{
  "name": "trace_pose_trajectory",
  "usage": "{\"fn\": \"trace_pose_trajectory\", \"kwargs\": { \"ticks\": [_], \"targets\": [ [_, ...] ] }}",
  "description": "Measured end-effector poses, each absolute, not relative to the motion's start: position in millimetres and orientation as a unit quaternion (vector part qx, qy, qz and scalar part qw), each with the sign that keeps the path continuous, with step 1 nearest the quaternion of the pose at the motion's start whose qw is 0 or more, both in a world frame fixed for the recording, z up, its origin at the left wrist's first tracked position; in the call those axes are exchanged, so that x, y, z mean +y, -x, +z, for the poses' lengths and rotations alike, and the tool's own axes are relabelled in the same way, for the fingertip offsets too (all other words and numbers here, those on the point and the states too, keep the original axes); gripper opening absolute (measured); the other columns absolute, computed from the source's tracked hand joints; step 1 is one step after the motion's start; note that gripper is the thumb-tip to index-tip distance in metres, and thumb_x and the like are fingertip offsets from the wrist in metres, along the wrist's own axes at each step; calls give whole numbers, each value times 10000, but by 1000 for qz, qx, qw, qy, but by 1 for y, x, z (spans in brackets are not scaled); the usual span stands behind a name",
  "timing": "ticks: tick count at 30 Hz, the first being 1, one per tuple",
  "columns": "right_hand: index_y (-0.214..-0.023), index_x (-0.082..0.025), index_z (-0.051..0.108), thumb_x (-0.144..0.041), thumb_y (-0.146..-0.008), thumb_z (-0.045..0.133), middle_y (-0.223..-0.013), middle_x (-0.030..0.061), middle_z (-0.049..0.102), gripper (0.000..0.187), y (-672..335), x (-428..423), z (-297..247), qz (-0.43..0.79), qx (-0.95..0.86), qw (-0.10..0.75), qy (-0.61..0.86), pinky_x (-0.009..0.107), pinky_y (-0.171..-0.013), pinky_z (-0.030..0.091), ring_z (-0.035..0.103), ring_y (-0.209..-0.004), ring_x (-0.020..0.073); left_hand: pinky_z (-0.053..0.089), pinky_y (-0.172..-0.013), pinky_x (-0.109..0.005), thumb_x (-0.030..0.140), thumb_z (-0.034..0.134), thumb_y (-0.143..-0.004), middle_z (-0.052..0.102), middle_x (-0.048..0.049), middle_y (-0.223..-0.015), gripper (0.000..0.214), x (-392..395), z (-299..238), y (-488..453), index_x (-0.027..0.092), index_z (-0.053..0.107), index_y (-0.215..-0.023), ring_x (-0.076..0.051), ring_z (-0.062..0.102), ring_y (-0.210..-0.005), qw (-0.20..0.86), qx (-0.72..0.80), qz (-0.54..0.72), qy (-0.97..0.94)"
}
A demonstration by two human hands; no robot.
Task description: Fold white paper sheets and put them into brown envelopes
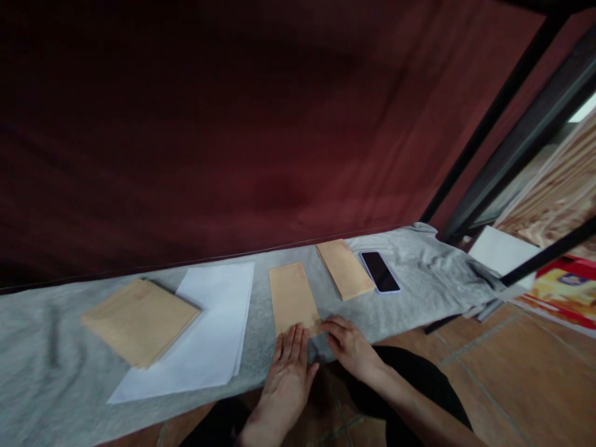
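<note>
A single brown paper envelope lies lengthwise on the grey cloth, its near end under my fingers. My left hand rests flat on that near end, fingers stretched out and thumb apart. At the near right corner, my right hand has its fingers curled and closed on the envelope's edge; the exact fingertip contact is partly hidden. To the right lies a small stack of brown envelopes. Another, larger pile of brown envelopes sits at an angle on the left, partly over white paper sheets.
A phone with a pale purple edge touches or nearly touches the right stack. Grey cloth covers the narrow bench. Behind it hangs a dark red curtain. Black metal bars and a red-yellow box stand at right, above floor tiles.
</note>
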State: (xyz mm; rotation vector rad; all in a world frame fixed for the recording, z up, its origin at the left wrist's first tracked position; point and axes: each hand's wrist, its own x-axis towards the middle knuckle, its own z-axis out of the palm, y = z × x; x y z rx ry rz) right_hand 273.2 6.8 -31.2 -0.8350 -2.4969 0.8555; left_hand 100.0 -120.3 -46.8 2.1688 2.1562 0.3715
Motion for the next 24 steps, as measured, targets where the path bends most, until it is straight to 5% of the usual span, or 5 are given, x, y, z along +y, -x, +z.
{"fn": "trace_pose_trajectory", "kwargs": {
  "ticks": [6, 13, 18, 24],
  "targets": [
    [-1149, -206, 682, -167, -934, 475, -1125, 107, 658, 300, -266, 6, -38, 281, -871, 191, 354, 399, -949, 538, 659, -1033, 251, 418, -1161, -472, 232, 392, -980, 576, -113, -1459, 405, -106, -30, -80, 194, 583, -1335, -258, 520, -1366, 80, 730, 167, -658],
    [-964, -214, 684, -355, -894, 551, -855, 59, 680, 206, -257, 17, -42, 451, -768, 197, 410, 387, -735, 586, 681, -769, 229, 367, -1198, -485, 157, 544, -861, 290, -132, -1647, 594, -95, -49, -69, 177, 436, -1446, -294, 262, -1517, 112, 781, 268, -553],
    [-1021, -217, 628, -567, -724, 764, -807, 14, 692, 478, -249, 11, -38, 691, -532, 236, 428, 356, -671, 613, 706, -717, 205, 326, -1221, -480, 84, 579, -769, 350, -114, -1624, 689, -85, -53, -67, 198, 462, -1438, -281, 293, -1508, 171, 775, 321, -517],
    [-831, -164, 678, -601, -519, 903, -690, 22, 698, 582, -234, 12, -26, 730, -482, 219, 432, 250, -536, 560, 663, -581, 148, 304, -1223, -467, 126, 695, -712, 373, -146, -1605, 665, -73, -33, -52, 181, 557, -1360, -310, 317, -1497, 236, 751, 443, -429]
  ]
}}
